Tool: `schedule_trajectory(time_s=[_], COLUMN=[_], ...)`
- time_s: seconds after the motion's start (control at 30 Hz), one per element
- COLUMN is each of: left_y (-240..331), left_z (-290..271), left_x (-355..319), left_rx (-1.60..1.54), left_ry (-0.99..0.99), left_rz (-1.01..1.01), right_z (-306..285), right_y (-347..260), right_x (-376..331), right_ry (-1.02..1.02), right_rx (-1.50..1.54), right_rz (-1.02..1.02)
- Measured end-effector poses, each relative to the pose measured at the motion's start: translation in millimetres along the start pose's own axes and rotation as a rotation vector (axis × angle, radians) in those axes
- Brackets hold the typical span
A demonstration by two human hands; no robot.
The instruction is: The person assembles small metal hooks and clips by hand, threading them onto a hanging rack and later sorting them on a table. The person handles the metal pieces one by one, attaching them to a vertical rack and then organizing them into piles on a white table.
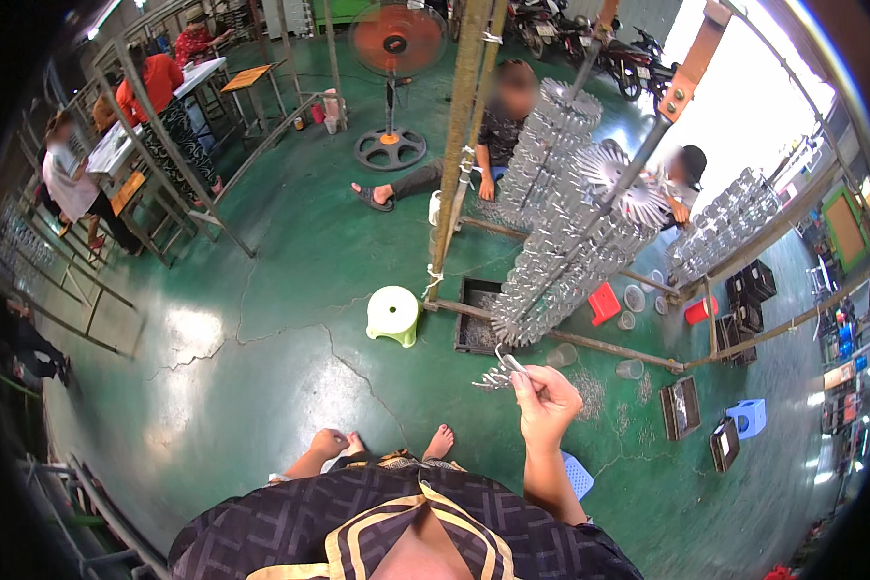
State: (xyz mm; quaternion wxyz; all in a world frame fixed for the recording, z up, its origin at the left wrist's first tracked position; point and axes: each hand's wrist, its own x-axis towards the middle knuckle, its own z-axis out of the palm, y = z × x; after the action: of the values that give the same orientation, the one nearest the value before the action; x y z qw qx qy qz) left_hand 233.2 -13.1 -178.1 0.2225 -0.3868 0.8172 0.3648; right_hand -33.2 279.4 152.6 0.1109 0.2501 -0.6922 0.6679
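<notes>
My right hand is raised in front of me, shut on a small silvery metal part with a wire hook at its top. The part hangs just below the lower end of a long slanted rack strung with several rows of the same shiny metal parts. A second loaded rack hangs further right. My left hand is out of the picture. My bare feet rest on the green floor below, and my dark patterned shirt fills the lower edge.
A pale green stool and a black tray sit under the rack by a rusty post. Two people sit behind the racks. A standing fan, red stools, a blue stool and metal frames with people stand around.
</notes>
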Motion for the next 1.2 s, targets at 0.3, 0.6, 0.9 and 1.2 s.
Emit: schedule_trajectory(time_s=[0.3,0.6,0.9,1.2], left_y=[-178.4,-360.4,-335.2,-329.6], left_z=[-49.0,-17.0,-57.0,-358.1], left_x=[-90.9,-198.4,-180.2,-154.6], left_rx=[-0.482,-0.540,-0.910,-0.897], left_ry=[0.301,0.511,0.606,1.260], left_rz=[-0.285,-0.661,-0.753,-0.102], right_z=[146.2,324.4,502.5,705.9], right_y=[-24.4,-93.5,-102.5,-117.1], right_x=[-34.4,-84.0,-124.5,-163.1], right_ry=[-0.063,-0.205,-0.576,-0.880], right_rx=[0.112,0.367,0.497,0.621], right_rz=[0.009,0.154,0.151,0.166])
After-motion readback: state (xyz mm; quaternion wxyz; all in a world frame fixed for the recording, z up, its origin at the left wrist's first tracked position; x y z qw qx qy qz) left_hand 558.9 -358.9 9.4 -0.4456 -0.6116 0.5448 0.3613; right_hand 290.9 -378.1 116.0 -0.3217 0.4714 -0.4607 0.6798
